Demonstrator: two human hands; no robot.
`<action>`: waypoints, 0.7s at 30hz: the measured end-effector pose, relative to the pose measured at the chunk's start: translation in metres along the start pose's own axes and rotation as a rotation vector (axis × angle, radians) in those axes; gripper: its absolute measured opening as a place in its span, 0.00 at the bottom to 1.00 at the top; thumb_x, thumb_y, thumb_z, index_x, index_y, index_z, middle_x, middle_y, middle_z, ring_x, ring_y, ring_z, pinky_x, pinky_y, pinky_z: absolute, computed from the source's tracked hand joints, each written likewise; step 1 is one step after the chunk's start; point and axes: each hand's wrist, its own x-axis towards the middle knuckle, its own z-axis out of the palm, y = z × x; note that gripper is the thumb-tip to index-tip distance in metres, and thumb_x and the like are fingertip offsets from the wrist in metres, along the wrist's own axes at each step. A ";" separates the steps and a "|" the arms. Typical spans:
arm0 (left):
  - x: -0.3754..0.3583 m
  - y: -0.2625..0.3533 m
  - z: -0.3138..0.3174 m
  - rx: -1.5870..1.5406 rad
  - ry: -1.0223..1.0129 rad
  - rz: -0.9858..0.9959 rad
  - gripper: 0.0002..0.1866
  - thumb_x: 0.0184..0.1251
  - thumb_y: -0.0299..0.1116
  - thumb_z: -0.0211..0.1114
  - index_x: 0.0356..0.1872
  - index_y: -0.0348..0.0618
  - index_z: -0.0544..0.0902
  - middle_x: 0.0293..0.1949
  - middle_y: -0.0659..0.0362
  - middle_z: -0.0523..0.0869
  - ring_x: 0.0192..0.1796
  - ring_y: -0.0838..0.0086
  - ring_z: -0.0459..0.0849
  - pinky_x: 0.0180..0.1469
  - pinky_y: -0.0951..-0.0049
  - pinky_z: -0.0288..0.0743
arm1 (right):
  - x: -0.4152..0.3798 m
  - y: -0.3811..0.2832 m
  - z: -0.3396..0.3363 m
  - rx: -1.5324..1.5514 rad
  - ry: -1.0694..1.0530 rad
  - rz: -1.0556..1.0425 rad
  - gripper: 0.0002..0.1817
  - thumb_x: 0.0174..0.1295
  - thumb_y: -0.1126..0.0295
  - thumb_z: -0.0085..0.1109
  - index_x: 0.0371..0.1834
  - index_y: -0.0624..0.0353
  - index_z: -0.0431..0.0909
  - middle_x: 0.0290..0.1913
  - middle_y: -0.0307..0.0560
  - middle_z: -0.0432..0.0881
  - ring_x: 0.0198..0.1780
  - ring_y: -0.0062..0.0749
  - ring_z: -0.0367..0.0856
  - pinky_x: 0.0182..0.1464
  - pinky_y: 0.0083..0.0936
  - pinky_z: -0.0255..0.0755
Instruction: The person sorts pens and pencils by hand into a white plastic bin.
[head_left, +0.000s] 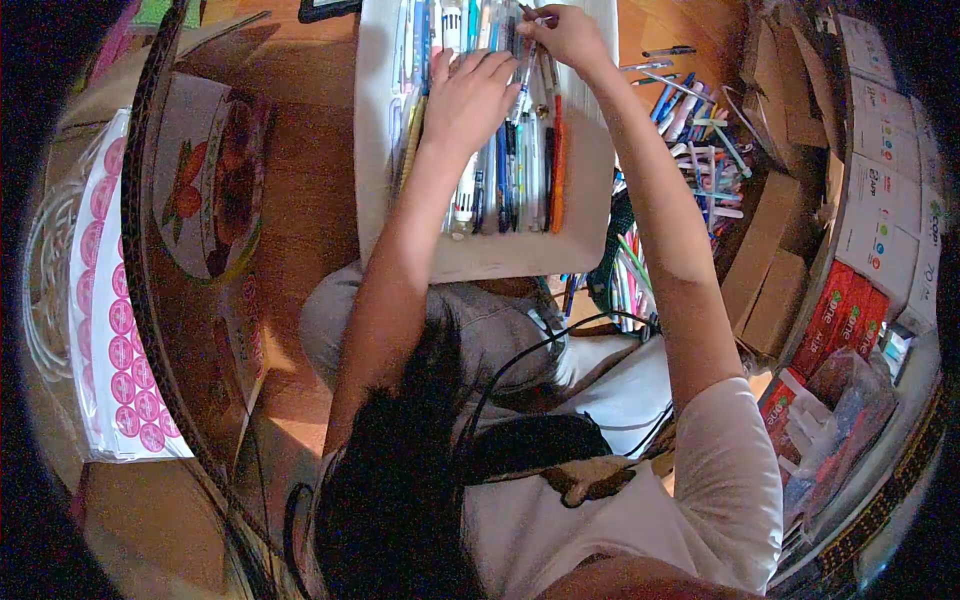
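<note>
Currently mid-sort: left hand (468, 98) lies flat, fingers spread, on the pens (505, 170) lined up on the white board (585, 215), right hand (567, 35) pinches one pen (527, 50) near the board's far edge; next move likely needs slotting it into the row.

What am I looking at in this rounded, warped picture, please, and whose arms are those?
It is one picture from a wide-angle camera worn on a person's head, looking down, so both arms are that person's own. A white tray of pens rests on their lap. The left hand lies flat on the row of pens; the right hand pinches a single pen. More loose pens lie on the wooden floor, beside cardboard boxes and a sheet of pink stickers.
</note>
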 end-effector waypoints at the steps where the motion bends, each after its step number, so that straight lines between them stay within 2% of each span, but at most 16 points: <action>1: 0.000 0.000 -0.001 0.004 -0.002 -0.004 0.16 0.62 0.37 0.52 0.50 0.47 0.74 0.52 0.63 0.76 0.56 0.72 0.71 0.60 0.53 0.55 | -0.002 -0.002 0.000 0.000 0.019 -0.006 0.19 0.48 0.59 0.61 0.37 0.63 0.80 0.33 0.60 0.80 0.36 0.47 0.80 0.38 0.34 0.72; 4: 0.000 -0.003 0.002 0.008 0.007 -0.002 0.16 0.61 0.35 0.53 0.50 0.48 0.74 0.51 0.63 0.76 0.55 0.72 0.72 0.60 0.52 0.56 | -0.004 -0.006 -0.004 0.038 -0.029 0.021 0.18 0.49 0.60 0.61 0.38 0.63 0.80 0.33 0.60 0.80 0.37 0.46 0.80 0.39 0.34 0.72; 7: 0.000 -0.002 0.002 -0.011 0.029 0.003 0.16 0.60 0.35 0.54 0.50 0.49 0.74 0.52 0.63 0.75 0.55 0.71 0.72 0.60 0.52 0.56 | -0.003 0.001 0.005 0.128 0.015 -0.010 0.17 0.50 0.61 0.60 0.39 0.63 0.80 0.32 0.59 0.80 0.35 0.46 0.80 0.39 0.34 0.72; 10: 0.001 0.000 -0.004 -0.060 0.028 0.035 0.17 0.60 0.36 0.54 0.51 0.50 0.74 0.53 0.63 0.75 0.56 0.71 0.71 0.60 0.51 0.55 | -0.009 -0.011 -0.005 0.096 -0.060 0.104 0.15 0.52 0.64 0.57 0.41 0.60 0.79 0.36 0.59 0.80 0.38 0.44 0.80 0.40 0.33 0.72; 13: 0.000 0.002 -0.008 -0.016 -0.066 0.100 0.19 0.59 0.40 0.56 0.52 0.51 0.74 0.56 0.65 0.72 0.59 0.73 0.68 0.61 0.50 0.53 | -0.011 0.003 0.011 0.130 0.241 -0.084 0.18 0.51 0.55 0.57 0.35 0.58 0.81 0.28 0.56 0.81 0.32 0.49 0.80 0.39 0.36 0.73; 16: -0.001 0.002 -0.006 0.062 -0.115 0.101 0.21 0.58 0.44 0.57 0.53 0.52 0.73 0.59 0.68 0.69 0.62 0.74 0.65 0.62 0.50 0.52 | -0.021 0.007 0.006 0.048 0.242 0.018 0.17 0.54 0.57 0.56 0.39 0.59 0.80 0.26 0.51 0.82 0.27 0.34 0.81 0.34 0.28 0.72; 19: -0.003 0.003 0.003 0.089 -0.098 0.066 0.23 0.58 0.46 0.56 0.55 0.52 0.73 0.62 0.71 0.66 0.64 0.75 0.63 0.63 0.49 0.50 | -0.033 0.010 0.006 0.084 0.200 0.129 0.17 0.56 0.57 0.54 0.37 0.60 0.81 0.28 0.53 0.81 0.29 0.38 0.81 0.35 0.29 0.72; 21: -0.005 0.003 0.007 0.112 -0.079 0.055 0.23 0.58 0.47 0.55 0.55 0.52 0.72 0.62 0.72 0.65 0.64 0.75 0.62 0.63 0.48 0.50 | -0.039 0.011 0.010 0.082 0.202 0.089 0.18 0.56 0.57 0.54 0.37 0.61 0.81 0.28 0.54 0.81 0.29 0.41 0.81 0.35 0.29 0.72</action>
